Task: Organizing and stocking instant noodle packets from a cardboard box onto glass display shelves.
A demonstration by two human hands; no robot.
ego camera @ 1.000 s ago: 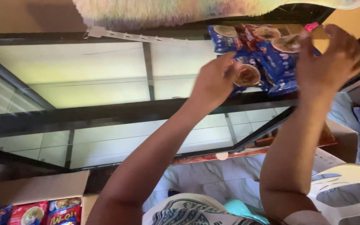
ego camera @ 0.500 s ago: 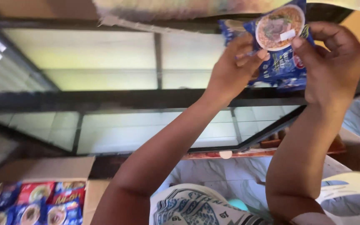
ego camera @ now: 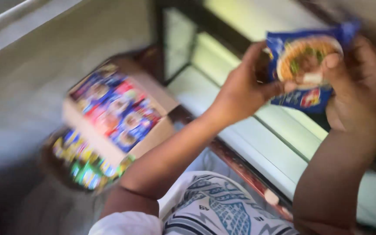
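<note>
Both of my hands hold one blue noodle packet (ego camera: 306, 69) up at the top right, in front of a glass display case. My left hand (ego camera: 244, 89) pinches its left edge with the thumb across the front. My right hand (ego camera: 358, 87) grips its right side, thumb on the picture of a bowl. The packet is slightly crumpled and tilted.
A cardboard box (ego camera: 116, 115) full of blue and red packets stands at the left, blurred. Under it lies a second batch of green and yellow packets (ego camera: 83, 167). The glass case (ego camera: 257, 135) with a dark frame runs diagonally beneath my arms. My patterned shirt (ego camera: 214, 209) fills the bottom.
The view has swung sharply left and tilted, bringing the box of packets into the middle. My hands have drawn a single blue packet away from the stack on the case.
</note>
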